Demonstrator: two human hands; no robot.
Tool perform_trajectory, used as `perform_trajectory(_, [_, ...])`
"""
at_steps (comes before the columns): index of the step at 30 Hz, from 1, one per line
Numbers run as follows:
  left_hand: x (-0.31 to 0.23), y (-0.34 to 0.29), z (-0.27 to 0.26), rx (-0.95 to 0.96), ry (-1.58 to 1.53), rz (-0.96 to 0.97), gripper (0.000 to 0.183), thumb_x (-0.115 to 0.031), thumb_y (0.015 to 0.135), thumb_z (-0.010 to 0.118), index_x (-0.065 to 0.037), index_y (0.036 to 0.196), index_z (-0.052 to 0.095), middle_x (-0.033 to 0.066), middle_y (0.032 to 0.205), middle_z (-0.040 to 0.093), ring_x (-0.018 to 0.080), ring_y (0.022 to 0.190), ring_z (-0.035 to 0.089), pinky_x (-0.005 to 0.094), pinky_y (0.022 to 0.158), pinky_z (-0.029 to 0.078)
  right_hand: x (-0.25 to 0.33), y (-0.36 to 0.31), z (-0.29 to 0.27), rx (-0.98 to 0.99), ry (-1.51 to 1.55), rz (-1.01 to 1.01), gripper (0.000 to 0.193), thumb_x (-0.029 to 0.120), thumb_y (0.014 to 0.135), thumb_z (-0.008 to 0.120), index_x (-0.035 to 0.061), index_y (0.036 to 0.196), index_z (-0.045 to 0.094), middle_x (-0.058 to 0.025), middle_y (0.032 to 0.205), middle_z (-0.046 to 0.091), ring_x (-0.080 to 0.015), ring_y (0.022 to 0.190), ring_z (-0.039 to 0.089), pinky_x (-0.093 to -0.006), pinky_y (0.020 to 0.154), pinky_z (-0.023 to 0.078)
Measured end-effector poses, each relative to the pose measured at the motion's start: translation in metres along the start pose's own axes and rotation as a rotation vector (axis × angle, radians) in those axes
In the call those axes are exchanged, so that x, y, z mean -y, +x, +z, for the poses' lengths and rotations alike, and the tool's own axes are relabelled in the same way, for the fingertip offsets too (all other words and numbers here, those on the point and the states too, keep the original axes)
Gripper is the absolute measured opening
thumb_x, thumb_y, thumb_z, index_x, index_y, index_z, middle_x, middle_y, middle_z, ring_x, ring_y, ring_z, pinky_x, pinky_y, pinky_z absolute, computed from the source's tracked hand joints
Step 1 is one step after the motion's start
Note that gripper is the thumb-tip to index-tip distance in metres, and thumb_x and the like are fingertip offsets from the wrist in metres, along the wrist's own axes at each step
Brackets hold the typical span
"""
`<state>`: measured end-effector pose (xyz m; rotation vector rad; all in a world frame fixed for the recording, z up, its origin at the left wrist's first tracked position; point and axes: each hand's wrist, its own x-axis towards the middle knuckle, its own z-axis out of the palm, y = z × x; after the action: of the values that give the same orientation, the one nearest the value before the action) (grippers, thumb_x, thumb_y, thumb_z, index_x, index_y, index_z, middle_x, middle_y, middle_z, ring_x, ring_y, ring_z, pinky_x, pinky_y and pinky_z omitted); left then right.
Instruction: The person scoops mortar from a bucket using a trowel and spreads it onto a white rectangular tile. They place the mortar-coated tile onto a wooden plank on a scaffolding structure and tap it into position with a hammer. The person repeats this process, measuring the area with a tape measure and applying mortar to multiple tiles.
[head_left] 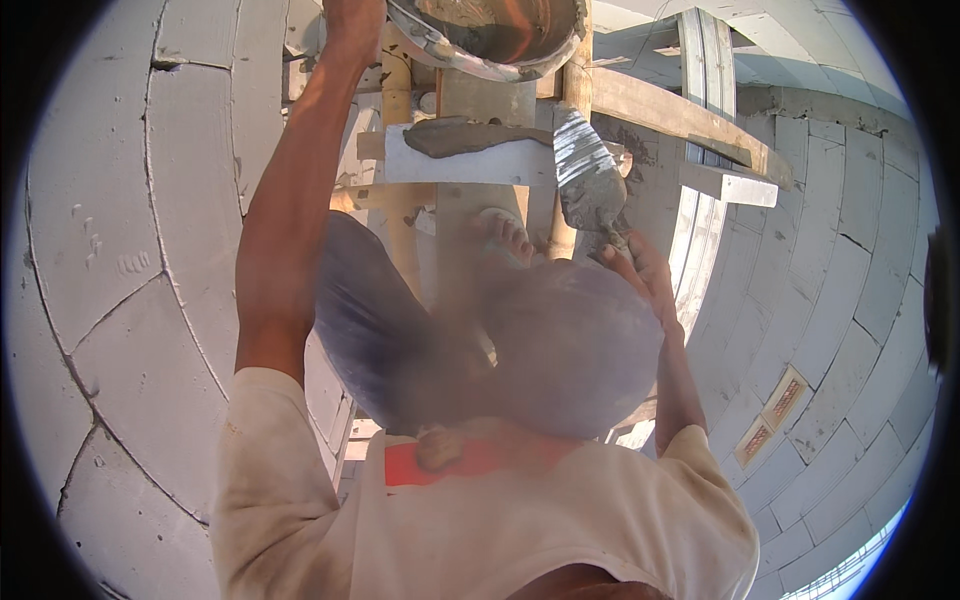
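My right hand (643, 268) is closed round the handle of a pointed trowel (588, 170), whose blade is smeared with grey mortar. Beside the blade's left edge lies a white block (470, 167) with a heap of wet mortar (475, 137) along its top. My left arm stretches up to the top edge of the picture, where my left hand (356, 14) is next to a bucket (490, 68) with grey mortar inside. The frame cuts off the left hand's fingers, so its grip is hidden.
Bamboo poles (396, 100) and wooden planks (680, 115) form a scaffold under and ahead of me. A block wall (130, 250) rises on the left, another block wall (800, 300) on the right. A small white block (728, 184) rests at the right. My bent knees fill the middle.
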<state>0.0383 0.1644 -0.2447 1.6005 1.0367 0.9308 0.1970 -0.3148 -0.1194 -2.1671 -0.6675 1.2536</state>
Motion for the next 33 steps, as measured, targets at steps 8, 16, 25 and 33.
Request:
perform_trajectory(8, [0.01, 0.014, 0.005, 0.032, 0.443, 0.159, 0.036, -0.026, 0.11, 0.052, -0.001, 0.128, 0.071, 0.019, 0.123, 0.074, 0.0342, 0.114, 0.068, 0.0461, 0.1, 0.052, 0.079, 0.046, 0.024, 0.326, -0.293, -0.247, 0.04, 0.039, 0.107, 0.063, -0.0006, 0.106, 0.068, -0.0239, 0.08, 0.069, -0.04, 0.075, 0.07, -0.0483, 0.073, 0.052])
perform_trajectory(16, [-0.004, 0.0, 0.008, -0.048, 0.069, 0.059, 0.038, -0.026, 0.108, 0.054, 0.001, 0.133, 0.067, 0.0216, 0.131, 0.07, 0.038, 0.122, 0.063, 0.0459, 0.105, 0.049, 0.071, 0.046, 0.031, 0.463, -0.693, -0.316, 0.041, 0.042, 0.105, 0.064, 0.0016, 0.111, 0.067, -0.028, 0.082, 0.07, -0.0489, 0.085, 0.071, -0.0561, 0.075, 0.053])
perform_trajectory(25, [-0.031, -0.02, 0.001, -0.075, 0.167, -0.087, 0.047, -0.034, 0.108, 0.056, 0.0, 0.14, 0.065, 0.0221, 0.128, 0.072, 0.0351, 0.112, 0.066, 0.0498, 0.098, 0.05, 0.005, 0.013, 0.051, 0.289, -0.459, -0.259, 0.036, 0.041, 0.102, 0.067, 0.0064, 0.112, 0.061, -0.0233, 0.091, 0.072, -0.045, 0.088, 0.072, -0.052, 0.075, 0.054])
perform_trajectory(33, [-0.028, -0.016, 0.006, -0.064, 0.169, -0.085, 0.041, -0.03, 0.109, 0.053, 0.0, 0.13, 0.071, 0.0196, 0.113, 0.077, 0.0303, 0.099, 0.069, 0.0477, 0.088, 0.054, 0.007, 0.027, 0.052, 0.302, -0.442, -0.406, 0.036, 0.038, 0.102, 0.067, 0.0066, 0.116, 0.061, -0.0224, 0.088, 0.071, -0.0431, 0.084, 0.073, -0.0526, 0.073, 0.053])
